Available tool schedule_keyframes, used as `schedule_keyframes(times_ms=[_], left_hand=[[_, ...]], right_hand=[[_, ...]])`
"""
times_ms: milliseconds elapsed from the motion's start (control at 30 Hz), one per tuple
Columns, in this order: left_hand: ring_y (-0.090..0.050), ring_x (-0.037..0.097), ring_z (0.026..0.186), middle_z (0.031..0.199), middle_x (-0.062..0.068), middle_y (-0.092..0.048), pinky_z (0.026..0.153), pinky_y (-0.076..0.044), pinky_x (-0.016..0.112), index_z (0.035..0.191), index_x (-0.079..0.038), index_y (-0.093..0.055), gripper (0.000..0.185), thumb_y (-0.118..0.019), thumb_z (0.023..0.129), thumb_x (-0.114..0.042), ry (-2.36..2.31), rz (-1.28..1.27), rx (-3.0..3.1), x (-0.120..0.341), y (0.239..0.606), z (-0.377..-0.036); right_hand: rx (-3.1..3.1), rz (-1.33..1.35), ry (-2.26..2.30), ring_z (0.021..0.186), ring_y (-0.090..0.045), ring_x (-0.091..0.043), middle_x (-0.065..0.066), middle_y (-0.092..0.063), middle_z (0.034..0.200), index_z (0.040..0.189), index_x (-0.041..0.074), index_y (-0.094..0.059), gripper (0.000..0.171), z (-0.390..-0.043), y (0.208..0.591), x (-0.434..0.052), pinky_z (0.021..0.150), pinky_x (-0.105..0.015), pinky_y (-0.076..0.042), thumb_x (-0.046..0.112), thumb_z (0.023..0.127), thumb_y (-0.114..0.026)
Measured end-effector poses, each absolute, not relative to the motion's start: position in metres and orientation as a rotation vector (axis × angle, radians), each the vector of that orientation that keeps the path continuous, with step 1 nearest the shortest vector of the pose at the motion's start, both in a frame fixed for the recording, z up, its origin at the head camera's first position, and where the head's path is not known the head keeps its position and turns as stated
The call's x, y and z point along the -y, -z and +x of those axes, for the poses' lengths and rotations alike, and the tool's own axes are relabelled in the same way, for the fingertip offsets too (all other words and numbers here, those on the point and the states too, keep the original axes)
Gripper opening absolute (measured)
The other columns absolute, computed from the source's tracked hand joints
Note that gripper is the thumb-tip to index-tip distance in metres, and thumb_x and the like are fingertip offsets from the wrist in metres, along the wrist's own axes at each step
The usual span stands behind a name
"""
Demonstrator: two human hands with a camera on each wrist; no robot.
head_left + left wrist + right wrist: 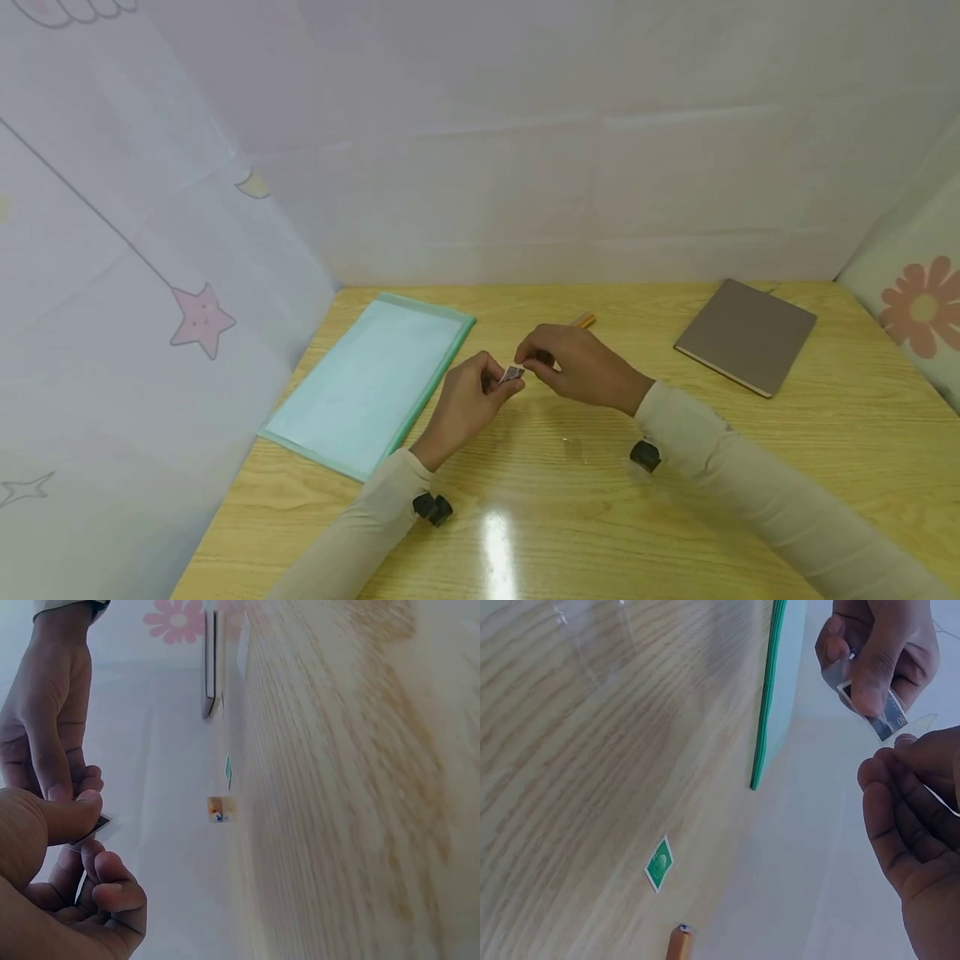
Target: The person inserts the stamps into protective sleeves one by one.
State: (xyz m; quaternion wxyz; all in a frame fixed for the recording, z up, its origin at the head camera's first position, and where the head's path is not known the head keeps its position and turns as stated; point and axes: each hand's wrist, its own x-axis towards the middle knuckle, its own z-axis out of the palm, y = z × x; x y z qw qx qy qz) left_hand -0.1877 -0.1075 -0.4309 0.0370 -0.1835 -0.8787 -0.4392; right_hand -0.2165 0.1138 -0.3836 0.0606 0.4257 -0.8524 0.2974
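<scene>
Above the middle of the wooden table (825, 467) my two hands meet. My left hand (489, 385) pinches a small dark-edged stamp (513, 374) between thumb and fingers; the right wrist view shows this stamp (871, 707) inside clear film under the left thumb. My right hand (542, 362) closes its fingertips on the stamp's other end, and its curled fingers (904, 817) hold the clear film's edge. In the left wrist view the stamp (91, 828) shows between both hands.
A green document folder (371, 383) lies at the left, a brown notebook (746, 335) at the back right, an orange pencil (584, 320) behind the hands. A loose green stamp (658, 862) and an orange one (219, 809) lie on the table. Cloth walls enclose three sides.
</scene>
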Motion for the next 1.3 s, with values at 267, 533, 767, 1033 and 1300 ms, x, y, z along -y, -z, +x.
schedule_keyframes(times_ms=[267,533,767,1033,1300], left_hand=[[-0.054,0.012,0.061,0.075,-0.005,-0.06,0.052,-0.046,0.027,0.092,-0.018,-0.06,0.023,-0.073,0.093,-0.036,1.371,-0.576,2.689,0.107,0.43,-0.188],[-0.056,0.013,0.063,0.076,-0.005,-0.061,0.055,-0.047,0.028,0.094,-0.018,-0.061,0.022,-0.074,0.092,-0.035,1.399,-0.59,2.665,0.106,0.429,-0.187],[-0.058,0.013,0.065,0.077,-0.005,-0.062,0.056,-0.049,0.028,0.094,-0.018,-0.06,0.022,-0.073,0.093,-0.035,1.392,-0.596,2.655,0.107,0.429,-0.188],[-0.059,0.01,0.066,0.077,-0.007,-0.062,0.058,-0.051,0.029,0.093,-0.018,-0.061,0.021,-0.073,0.093,-0.034,1.38,-0.593,2.651,0.108,0.429,-0.188],[-0.059,0.01,0.066,0.078,-0.007,-0.063,0.058,-0.051,0.029,0.094,-0.017,-0.061,0.021,-0.074,0.093,-0.033,1.387,-0.622,2.646,0.108,0.43,-0.189]], right_hand=[[2.551,1.266,-0.917,0.078,-0.057,0.0,0.01,-0.063,0.097,0.106,0.015,-0.068,0.011,-0.215,0.393,-0.112,0.067,-0.022,-0.051,0.009,0.097,-0.068],[2.555,1.176,-0.96,0.075,-0.059,0.001,0.009,-0.065,0.093,0.104,0.013,-0.069,0.01,-0.214,0.398,-0.111,0.066,-0.02,-0.052,0.008,0.095,-0.07],[2.539,1.222,-1.02,0.08,-0.063,0.0,0.005,-0.071,0.098,0.107,0.014,-0.073,0.014,-0.212,0.396,-0.113,0.067,-0.026,-0.055,0.006,0.096,-0.069],[2.529,1.248,-0.993,0.08,-0.06,0.001,0.006,-0.07,0.099,0.11,0.015,-0.073,0.016,-0.214,0.398,-0.116,0.067,-0.026,-0.054,0.008,0.097,-0.069],[2.54,1.252,-1.034,0.081,-0.063,0.002,0.007,-0.069,0.099,0.109,0.015,-0.071,0.013,-0.213,0.398,-0.115,0.067,-0.026,-0.055,0.009,0.097,-0.068]])
